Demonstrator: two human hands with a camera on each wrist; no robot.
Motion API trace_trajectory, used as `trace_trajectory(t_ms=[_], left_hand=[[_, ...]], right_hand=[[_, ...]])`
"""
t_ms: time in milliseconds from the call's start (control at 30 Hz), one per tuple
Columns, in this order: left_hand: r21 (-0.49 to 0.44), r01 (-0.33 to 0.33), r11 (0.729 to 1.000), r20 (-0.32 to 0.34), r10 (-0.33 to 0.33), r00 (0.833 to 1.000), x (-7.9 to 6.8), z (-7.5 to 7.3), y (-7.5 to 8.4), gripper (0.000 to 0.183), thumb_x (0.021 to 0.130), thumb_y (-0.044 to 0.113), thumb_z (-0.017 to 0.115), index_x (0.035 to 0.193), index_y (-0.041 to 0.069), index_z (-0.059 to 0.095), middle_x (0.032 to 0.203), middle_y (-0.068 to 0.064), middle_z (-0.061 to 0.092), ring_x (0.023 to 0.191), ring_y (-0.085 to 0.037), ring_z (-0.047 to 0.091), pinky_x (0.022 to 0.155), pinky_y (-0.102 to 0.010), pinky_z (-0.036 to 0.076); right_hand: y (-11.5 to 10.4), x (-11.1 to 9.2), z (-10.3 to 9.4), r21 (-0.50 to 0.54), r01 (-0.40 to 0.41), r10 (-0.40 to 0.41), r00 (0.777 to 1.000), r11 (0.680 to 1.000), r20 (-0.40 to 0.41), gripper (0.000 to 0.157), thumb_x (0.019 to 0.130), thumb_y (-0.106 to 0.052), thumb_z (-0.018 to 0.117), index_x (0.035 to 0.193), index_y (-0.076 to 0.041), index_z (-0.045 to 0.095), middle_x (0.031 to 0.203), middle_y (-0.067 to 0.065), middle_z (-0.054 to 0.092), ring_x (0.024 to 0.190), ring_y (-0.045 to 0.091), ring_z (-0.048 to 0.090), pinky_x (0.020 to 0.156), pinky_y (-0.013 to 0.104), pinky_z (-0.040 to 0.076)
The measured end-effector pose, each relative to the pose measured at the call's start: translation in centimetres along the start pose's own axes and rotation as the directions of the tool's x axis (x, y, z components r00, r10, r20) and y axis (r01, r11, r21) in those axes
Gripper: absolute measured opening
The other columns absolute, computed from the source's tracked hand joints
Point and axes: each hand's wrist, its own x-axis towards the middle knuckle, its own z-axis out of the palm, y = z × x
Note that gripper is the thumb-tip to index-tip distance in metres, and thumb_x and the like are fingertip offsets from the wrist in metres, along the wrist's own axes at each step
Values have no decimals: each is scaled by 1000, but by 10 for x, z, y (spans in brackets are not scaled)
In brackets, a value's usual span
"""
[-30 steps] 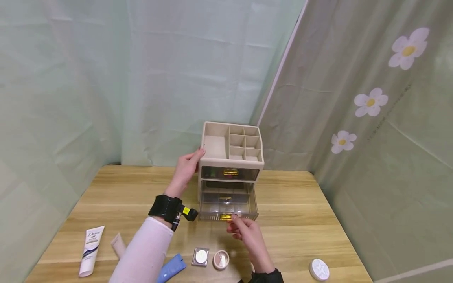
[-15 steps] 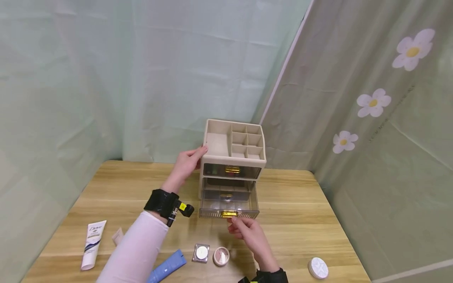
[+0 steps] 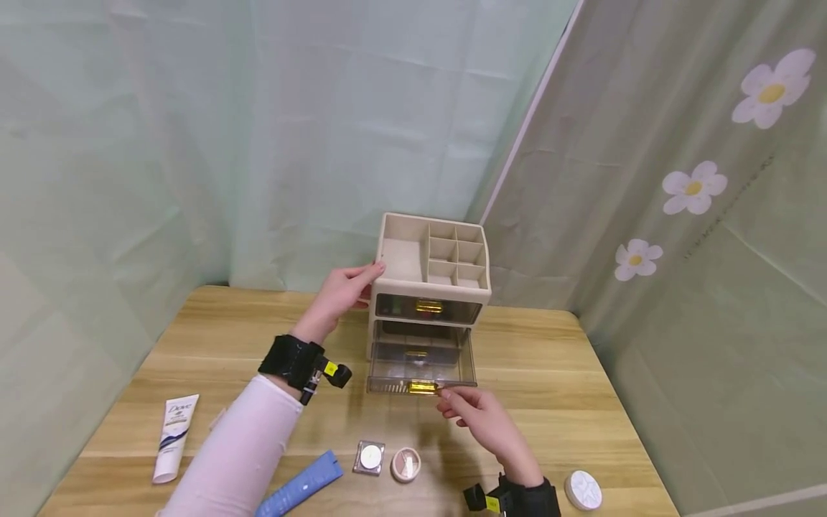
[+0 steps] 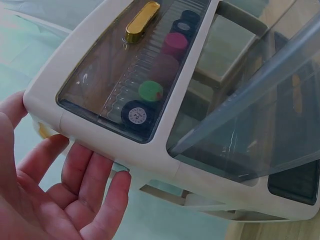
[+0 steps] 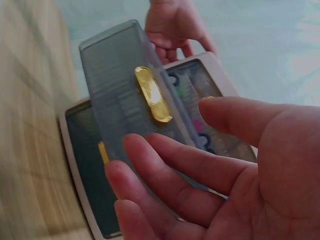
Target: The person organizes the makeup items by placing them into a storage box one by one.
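A beige cosmetic organizer [image 3: 431,289] with a compartmented top stands at the back of the table. My left hand [image 3: 339,296] rests on its left side, thumb by the top rim and fingertips touching the side wall in the left wrist view. The clear lower drawer [image 3: 421,370] is pulled out, with a gold handle [image 3: 423,388] on its front. My right hand [image 3: 484,420] is just right of that handle, fingers loosely bent and apart from it in the right wrist view. The closed upper drawer [image 4: 135,75] holds several round-capped items.
A white Dove tube [image 3: 175,439] and a blue tube [image 3: 300,485] lie at front left. A square compact [image 3: 370,457] and a round pan [image 3: 405,464] lie at front centre. A white round tin [image 3: 583,490] sits front right. Curtains [image 3: 349,143] hang behind.
My right hand has left the lower drawer's handle and shifted to the right. The drawer stays pulled out. My left hand keeps its place on the organizer; the head view has shifted slightly.
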Motion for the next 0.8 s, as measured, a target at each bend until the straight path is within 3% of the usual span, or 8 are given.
trace_trajectory(t_ms=[200,333,533,633,800], left_hand=[[25,16,1000,21,-16,1000,-1,-5,-2,68,100,58,70,145,7,67,120,-18,75,96,-22,71,97,-54,56],[61,18,998,48,-21,999,-1,-10,1,67,101,58,68,144,6,68,119,-18,76,100,-25,72,95,-51,57],[74,16,997,93,-23,995,5,-11,10,67,101,56,70,143,4,68,128,-20,73,102,-25,72,91,-46,60],[58,33,998,86,-38,996,7,-10,15,66,99,53,74,139,0,69,124,-21,74,98,-25,73,91,-48,61],[75,38,996,57,-43,997,6,-13,25,67,96,54,78,127,-6,74,111,-19,75,94,-26,74,88,-49,62]], right_hand=[[6,-10,-11,-28,1,-1,999,1000,33,40,112,-28,60,129,6,72,109,16,77,99,28,73,80,37,58],[20,-17,-29,-100,-1,5,999,995,42,43,111,-29,61,136,6,68,113,18,77,101,29,73,79,36,58],[42,-43,-72,-268,-105,89,994,958,-71,50,106,-35,70,142,-1,66,114,9,78,106,24,72,84,37,57],[51,-62,-93,-312,-170,141,983,935,-116,51,103,-33,74,143,-2,66,112,2,76,103,18,71,81,33,56],[63,-88,-122,-368,-218,177,974,904,-143,53,99,-21,79,145,-1,64,120,9,75,109,28,72,89,43,58]])
